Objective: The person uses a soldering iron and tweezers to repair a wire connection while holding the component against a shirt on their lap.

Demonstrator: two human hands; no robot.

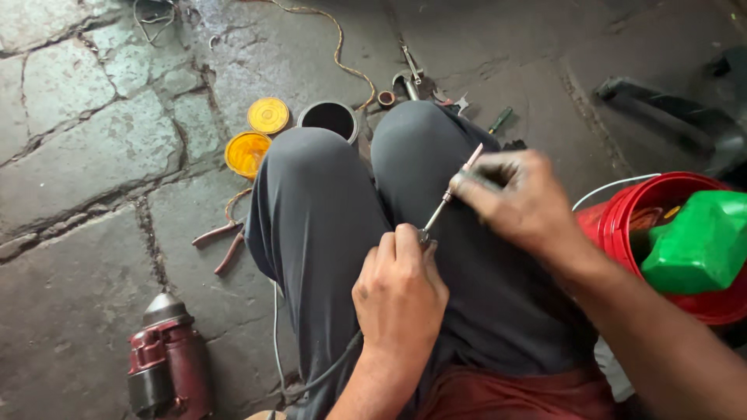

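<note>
My left hand point(398, 292) rests on my lap with its fingers closed around a small part that I cannot make out, a grey cable trailing below it. My right hand point(517, 198) grips a thin metal tool point(451, 194), like a small screwdriver. Its tip meets the part at my left fingertips. Both hands work over my knees in dark grey trousers point(327, 225).
On the stone floor lie red-handled pliers point(222, 241), a yellow tin point(247, 152) with its lid point(268, 115), a dark round can point(330, 118), wrenches point(412, 78) and a red starter motor point(167, 362). A red bucket point(622, 222) holding a green object point(696, 245) stands at right.
</note>
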